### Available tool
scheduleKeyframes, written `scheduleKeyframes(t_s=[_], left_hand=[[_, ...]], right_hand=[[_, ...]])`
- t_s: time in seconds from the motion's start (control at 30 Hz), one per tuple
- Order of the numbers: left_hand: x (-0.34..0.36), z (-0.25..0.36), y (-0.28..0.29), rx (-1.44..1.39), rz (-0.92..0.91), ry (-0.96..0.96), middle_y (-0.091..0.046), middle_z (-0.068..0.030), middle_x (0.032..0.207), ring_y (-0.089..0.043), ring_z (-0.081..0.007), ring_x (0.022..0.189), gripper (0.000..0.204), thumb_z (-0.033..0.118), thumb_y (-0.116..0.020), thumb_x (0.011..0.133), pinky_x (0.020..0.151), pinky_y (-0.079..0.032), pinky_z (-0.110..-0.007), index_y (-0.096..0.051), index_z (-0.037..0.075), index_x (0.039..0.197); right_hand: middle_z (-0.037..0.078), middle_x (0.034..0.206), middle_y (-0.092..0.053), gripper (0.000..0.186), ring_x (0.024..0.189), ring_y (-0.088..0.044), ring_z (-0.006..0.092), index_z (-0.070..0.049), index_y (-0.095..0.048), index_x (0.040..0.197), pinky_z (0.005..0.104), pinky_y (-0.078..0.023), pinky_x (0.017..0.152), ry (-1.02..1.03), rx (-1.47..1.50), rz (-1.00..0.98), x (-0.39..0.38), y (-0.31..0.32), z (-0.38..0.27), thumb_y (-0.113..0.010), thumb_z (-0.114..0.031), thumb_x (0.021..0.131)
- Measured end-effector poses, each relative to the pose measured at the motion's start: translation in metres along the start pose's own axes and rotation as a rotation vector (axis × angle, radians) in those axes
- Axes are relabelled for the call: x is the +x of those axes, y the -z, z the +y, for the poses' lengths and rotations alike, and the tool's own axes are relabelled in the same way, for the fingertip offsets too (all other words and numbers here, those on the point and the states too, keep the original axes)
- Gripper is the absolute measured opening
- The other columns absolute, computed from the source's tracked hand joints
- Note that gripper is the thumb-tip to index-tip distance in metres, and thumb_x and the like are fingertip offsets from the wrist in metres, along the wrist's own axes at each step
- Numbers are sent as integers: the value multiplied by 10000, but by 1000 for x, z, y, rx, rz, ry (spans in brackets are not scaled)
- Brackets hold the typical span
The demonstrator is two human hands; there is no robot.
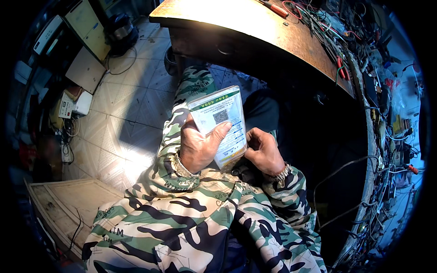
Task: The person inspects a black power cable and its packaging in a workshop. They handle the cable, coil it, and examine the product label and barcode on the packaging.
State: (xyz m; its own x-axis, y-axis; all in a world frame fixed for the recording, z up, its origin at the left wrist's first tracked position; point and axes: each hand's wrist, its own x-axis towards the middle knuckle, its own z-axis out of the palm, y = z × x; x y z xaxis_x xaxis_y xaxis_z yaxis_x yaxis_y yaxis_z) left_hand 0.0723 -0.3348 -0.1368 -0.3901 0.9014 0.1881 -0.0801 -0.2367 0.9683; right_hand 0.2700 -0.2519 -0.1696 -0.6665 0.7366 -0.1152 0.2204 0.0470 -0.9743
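Observation:
A flat, clear-covered packet (221, 116) with a printed white face, a green band across its top and a square code is tilted above my lap. My left hand (200, 144) grips it from the left, with the thumb lying across its front and the other fingers behind. At the lower right edge of the packet, my right hand (265, 151) is closed, its thumb and curled fingers pinching there. What lies inside that pinch is mostly hidden. Camouflage sleeves cover both my forearms.
Ahead stands a wooden desk (255, 20) bearing a red-handled tool (275, 8), red-handled pliers (342, 69) and tangled wires (327, 27). More cables hang down the right side. A pale wooden panel (73, 200) is at lower left, and a black-and-silver appliance (120, 28) sits on the tiled floor (136, 104).

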Motion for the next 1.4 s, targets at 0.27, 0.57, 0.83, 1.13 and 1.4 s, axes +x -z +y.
scheduleKeyframes(t_s=[0.27,0.57,0.83,1.13,1.4], left_hand=[[-20,-36,-5,-121,-97,208,-737,-109,1139,-704,-183,1044,328,4,-755,888,919,-564,-321,-670,-26,1203],[-22,-46,0,-118,-142,221,-743,-92,1141,-702,-169,1048,321,15,-757,887,931,-558,-311,-693,-7,1201],[-20,-32,-5,101,-138,106,-747,-99,1112,-710,-177,998,286,19,-747,899,907,-563,-319,-696,-17,1177],[-20,-38,-6,-114,-71,180,-744,-110,1097,-705,-173,996,268,-13,-749,889,900,-562,-316,-703,-34,1152],[-4,-31,4,-270,109,216,-735,-156,1074,-719,-195,945,277,-28,-748,886,842,-589,-325,-674,-79,1148]], right_hand=[[90,850,-693,166,746,-662,114,60,-623,997,259,-532,698,96,-28,202,-2,-13,-15,-600,50,833],[115,840,-704,149,722,-678,138,52,-632,958,281,-535,665,137,-269,232,0,-16,-31,-622,49,810],[49,843,-672,127,766,-609,65,54,-614,974,237,-498,672,-58,239,61,0,-8,-8,-615,53,847],[147,834,-692,201,765,-678,173,47,-623,1021,300,-532,716,123,-161,153,-9,-15,0,-596,37,822],[194,985,-694,236,860,-700,332,48,-683,1050,371,-554,759,374,-408,419,-14,-36,-34,-719,-42,835]])
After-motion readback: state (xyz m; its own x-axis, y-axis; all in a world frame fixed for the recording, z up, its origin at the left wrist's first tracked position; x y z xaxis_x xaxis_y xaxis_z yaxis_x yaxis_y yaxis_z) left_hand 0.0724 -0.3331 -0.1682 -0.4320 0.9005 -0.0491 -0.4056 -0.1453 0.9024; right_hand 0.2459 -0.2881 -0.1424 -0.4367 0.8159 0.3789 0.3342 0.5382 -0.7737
